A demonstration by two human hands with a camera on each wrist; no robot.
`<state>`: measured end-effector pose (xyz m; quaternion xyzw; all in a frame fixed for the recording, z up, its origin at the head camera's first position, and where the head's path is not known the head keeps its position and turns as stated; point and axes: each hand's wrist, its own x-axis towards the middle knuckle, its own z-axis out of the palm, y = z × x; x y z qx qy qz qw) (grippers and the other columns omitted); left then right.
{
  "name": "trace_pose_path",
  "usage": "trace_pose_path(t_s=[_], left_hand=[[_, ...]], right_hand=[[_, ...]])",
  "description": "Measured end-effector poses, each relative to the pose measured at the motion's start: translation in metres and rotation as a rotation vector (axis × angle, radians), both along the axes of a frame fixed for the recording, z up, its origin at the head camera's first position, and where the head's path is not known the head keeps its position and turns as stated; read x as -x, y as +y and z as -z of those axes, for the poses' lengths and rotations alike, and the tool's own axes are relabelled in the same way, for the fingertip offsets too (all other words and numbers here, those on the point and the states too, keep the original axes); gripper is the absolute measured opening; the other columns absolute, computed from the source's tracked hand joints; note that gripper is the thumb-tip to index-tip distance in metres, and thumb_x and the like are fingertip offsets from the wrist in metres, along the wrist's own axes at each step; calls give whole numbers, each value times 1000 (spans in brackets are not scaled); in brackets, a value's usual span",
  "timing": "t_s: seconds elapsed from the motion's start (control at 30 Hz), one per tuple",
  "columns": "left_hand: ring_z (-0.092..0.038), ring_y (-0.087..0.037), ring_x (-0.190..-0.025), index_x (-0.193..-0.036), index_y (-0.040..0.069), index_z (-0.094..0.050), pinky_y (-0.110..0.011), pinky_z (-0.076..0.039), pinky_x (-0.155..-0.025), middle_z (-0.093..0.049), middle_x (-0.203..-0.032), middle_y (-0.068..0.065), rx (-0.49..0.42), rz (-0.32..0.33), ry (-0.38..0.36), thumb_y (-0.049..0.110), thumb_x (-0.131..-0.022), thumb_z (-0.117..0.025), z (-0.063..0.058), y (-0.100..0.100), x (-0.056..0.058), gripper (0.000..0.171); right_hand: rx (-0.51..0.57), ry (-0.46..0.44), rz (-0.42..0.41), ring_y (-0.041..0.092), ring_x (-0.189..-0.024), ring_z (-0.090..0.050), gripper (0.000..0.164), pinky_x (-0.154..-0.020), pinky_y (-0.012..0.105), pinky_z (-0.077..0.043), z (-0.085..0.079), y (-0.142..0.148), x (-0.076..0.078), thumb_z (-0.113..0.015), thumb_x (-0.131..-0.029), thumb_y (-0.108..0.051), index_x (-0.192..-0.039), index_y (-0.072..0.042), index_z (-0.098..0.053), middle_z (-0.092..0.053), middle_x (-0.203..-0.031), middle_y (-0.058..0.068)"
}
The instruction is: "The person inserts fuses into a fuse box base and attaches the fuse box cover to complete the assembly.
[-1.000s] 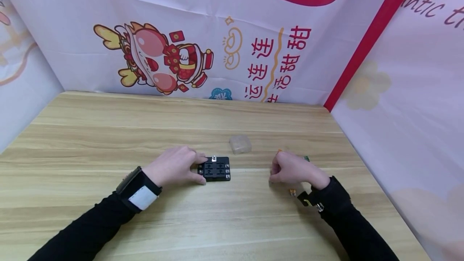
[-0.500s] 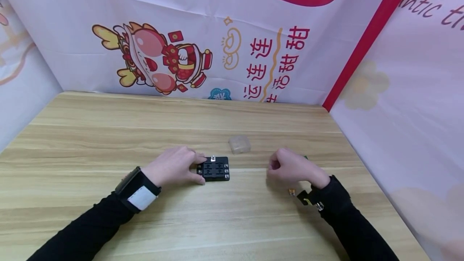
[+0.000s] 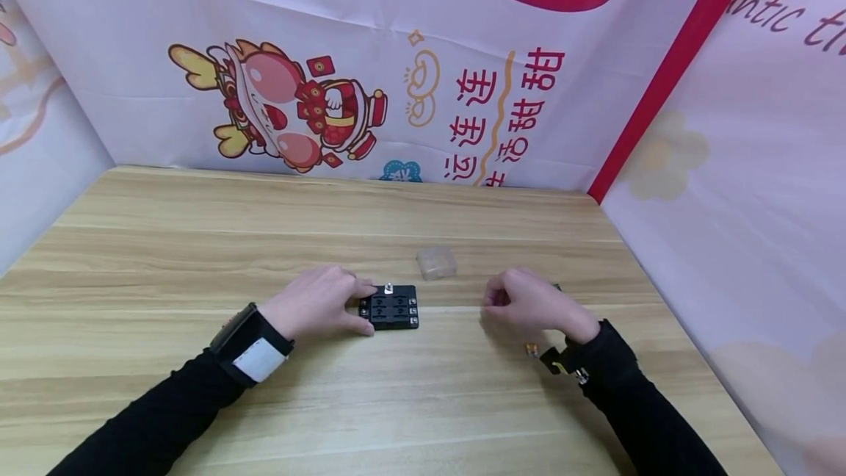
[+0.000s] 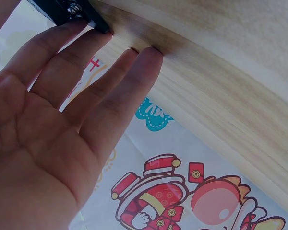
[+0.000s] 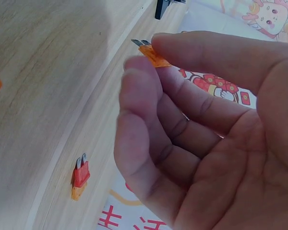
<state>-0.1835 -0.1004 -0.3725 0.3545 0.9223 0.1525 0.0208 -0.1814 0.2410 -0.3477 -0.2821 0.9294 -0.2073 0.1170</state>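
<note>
A black fuse block (image 3: 394,308) with metal screw terminals lies flat on the table in the head view. My left hand (image 3: 320,302) grips its left end between thumb and fingers. In the left wrist view, two fingertips meet the edge of the block (image 4: 62,10), while the other fingers reach towards the tabletop. My right hand (image 3: 537,305) is to the right of the block, apart from it. As the right wrist view shows, thumb and index finger pinch an orange blade fuse (image 5: 156,56), its metal prongs pointing outward. The remaining fingers are curled inward.
A clear plastic box (image 3: 437,263) stands behind the block. Another orange fuse (image 3: 532,350) lies near my right wrist. In the right wrist view, a red blade fuse (image 5: 81,174) rests on the wood beside an orange piece (image 5: 78,192). A printed cloth (image 3: 396,79) hangs behind the table.
My right hand has shifted slightly left, and an orange bit seen beyond it a second ago no longer shows there. My left hand and the fuse block have stayed in place.
</note>
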Motion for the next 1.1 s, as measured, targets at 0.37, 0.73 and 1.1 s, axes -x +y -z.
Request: trace_pose_path(t_s=[0.37, 0.73, 1.1], left_hand=[[-52, -11, -75, -118, 12, -73, -34, -46, -70, -70, -111, -2, 1, 2, -2, 47, -75, -82, 0, 0, 0, 56], [-51, -12, -73, -118, 12, -73, -32, -44, -67, -70, -109, -1, 0, 3, -1, 47, -75, -83, 0, 0, 0, 57], [-53, -12, -77, -119, 11, -72, -34, -47, -72, -68, -118, -3, 0, 3, -8, 47, -76, -82, 0, 0, -1, 57]], right_hand=[[45, 15, -12, 8, -62, -55, 8, -58, 28, -46, 1, -3, -1, -75, -88, -13, -82, -13, -69, -59, -69, -9], [78, 41, -29, 8, -65, -56, 6, -61, 27, -47, 0, -6, -3, -75, -88, -12, -84, -12, -70, -61, -72, -10], [113, 73, 3, 9, -64, -57, 7, -58, 27, -47, 2, -8, -3, -74, -87, -11, -84, -14, -69, -60, -71, -10]])
